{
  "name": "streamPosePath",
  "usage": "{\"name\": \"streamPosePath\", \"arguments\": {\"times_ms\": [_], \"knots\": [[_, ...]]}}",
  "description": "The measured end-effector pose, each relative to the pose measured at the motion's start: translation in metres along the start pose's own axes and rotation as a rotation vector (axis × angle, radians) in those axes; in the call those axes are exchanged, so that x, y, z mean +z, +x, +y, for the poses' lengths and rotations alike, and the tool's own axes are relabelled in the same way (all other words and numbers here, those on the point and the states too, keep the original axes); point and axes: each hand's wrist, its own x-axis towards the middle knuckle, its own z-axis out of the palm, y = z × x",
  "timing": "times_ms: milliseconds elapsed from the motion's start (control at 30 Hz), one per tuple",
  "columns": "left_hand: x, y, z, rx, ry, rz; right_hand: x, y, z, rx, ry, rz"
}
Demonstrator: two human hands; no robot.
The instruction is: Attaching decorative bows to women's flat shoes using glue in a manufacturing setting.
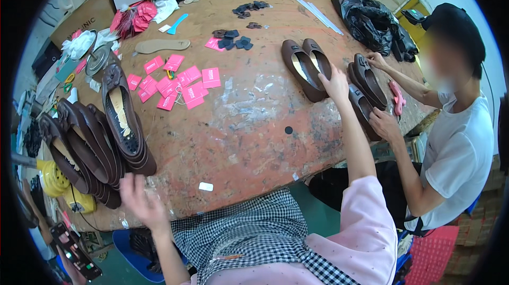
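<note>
Out to the right, my right hand [335, 84] is at the back of a brown shoe [317, 54], its thumb and fingers pinching the heel rim. A matching brown shoe [299, 67] stands against it on the left. My left hand [142, 203] hovers near the table's front edge, slightly blurred, fingers apart and nothing in them. Just beyond it stands a stack of brown shoes [123, 112], with a bow on the top one's toe. More nested brown shoes [79, 141] lean together to its left.
A co-worker [450, 110] at the right handles another pair of brown shoes [368, 80], beside a pink tool [396, 97]. Pink tags [188, 76], a beige insole [161, 46] and dark pieces [231, 38] lie across the worn table [254, 141]. A black plastic bag [366, 19] sits far right.
</note>
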Motion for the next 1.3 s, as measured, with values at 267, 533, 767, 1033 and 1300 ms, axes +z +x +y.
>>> {"name": "streamPosePath", "arguments": {"times_ms": [267, 533, 767, 1033, 1300], "knots": [[0.040, 0.008, 0.043, 0.052, -0.364, -0.386, -0.025, -0.050, -0.083, -0.002, 0.329, -0.272], [0.039, -0.037, 0.043, -0.237, -0.406, -0.610, -0.075, -0.126, -0.235, -0.656, 0.799, -1.004], [0.050, -0.066, 0.041, -0.192, -0.306, -0.558, 0.138, 0.084, -0.247, -0.382, 0.514, -0.104], [0.050, -0.066, 0.040, -0.191, -0.270, -0.521, 0.203, 0.081, -0.225, -0.171, 0.348, -0.096], [0.053, -0.058, 0.039, -0.175, -0.293, -0.507, 0.065, -0.076, -0.179, -0.178, 0.343, -0.207]]}}
